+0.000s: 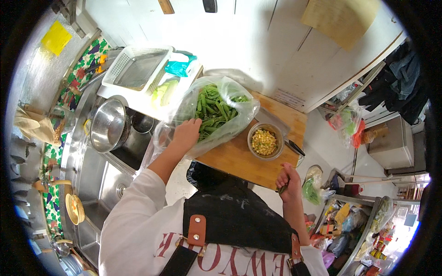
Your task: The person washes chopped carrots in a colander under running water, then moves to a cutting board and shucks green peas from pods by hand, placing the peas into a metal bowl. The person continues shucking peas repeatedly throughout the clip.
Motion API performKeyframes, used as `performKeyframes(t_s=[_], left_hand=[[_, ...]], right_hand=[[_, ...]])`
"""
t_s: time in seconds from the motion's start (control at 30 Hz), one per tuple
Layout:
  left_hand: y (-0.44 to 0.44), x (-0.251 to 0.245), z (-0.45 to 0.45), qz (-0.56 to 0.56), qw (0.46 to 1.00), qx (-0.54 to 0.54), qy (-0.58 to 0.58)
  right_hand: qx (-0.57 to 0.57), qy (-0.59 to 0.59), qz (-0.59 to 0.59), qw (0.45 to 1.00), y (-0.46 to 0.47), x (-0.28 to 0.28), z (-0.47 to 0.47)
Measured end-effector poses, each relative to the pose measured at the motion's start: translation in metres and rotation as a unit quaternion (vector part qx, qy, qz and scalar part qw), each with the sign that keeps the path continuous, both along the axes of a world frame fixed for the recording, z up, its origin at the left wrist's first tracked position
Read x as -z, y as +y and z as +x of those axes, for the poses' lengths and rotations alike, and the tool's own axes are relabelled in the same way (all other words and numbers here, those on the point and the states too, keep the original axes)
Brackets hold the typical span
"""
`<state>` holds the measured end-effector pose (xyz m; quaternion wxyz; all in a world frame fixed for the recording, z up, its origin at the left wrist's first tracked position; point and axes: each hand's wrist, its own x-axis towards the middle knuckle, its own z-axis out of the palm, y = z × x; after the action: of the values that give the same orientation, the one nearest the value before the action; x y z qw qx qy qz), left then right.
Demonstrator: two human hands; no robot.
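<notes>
A clear plastic bag point(238, 127) full of green pods point(215, 108) lies open on a wooden cutting board point(224, 158). My left hand point(187, 132) reaches over the bag's near left edge, its fingertips at the pods; whether they grip one is hidden. My right hand point(289, 181) is closed beside the board's near right corner, and a bit of a dark green piece, likely a pod, shows under its fingers. Between the hands, to the right of the bag, stands a round clear plastic tub point(250, 146) of yellow and greenish kernels or shelled beans point(264, 141).
Behind the tub lies a cleaver with a black handle point(295, 148). A metal bowl point(108, 126) stands left, above a steel sink point(114, 183). A white plastic basket point(162, 69) and a teal tissue pack point(178, 67) are at the back. Crowded shelving point(359, 227) is at right.
</notes>
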<state>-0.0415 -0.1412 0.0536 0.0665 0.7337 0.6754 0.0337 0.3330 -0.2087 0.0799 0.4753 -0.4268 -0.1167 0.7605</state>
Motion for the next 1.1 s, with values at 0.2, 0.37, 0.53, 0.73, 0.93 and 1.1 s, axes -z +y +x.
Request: performKeyframes(t_s=[0.2,0.37,0.53,0.73,0.93,1.1], left_hand=[[-0.012,-0.044,0.003,0.109,0.975,-0.045,-0.188],[-0.013,-0.08,-0.003,0.212,0.935,-0.066,-0.275],[-0.015,-0.109,-0.01,0.274,0.874,-0.115,-0.385],[-0.036,-0.089,0.035,0.066,0.661,-0.026,-0.747],[-0.06,-0.091,0.078,0.06,0.886,0.052,-0.457],[-0.06,-0.092,0.08,0.074,0.904,0.109,-0.406]], right_hand=[[-0.085,-0.097,0.062,0.99,0.016,-0.011,-0.044],[-0.243,-0.135,0.094,0.956,0.022,-0.036,-0.071],[-0.321,-0.226,0.159,0.906,0.02,-0.037,-0.099],[-0.223,-0.257,0.31,0.888,0.032,-0.049,-0.135],[-0.17,-0.259,0.302,0.901,0.034,-0.051,-0.13],[-0.202,-0.302,0.313,0.877,0.029,-0.058,-0.118]])
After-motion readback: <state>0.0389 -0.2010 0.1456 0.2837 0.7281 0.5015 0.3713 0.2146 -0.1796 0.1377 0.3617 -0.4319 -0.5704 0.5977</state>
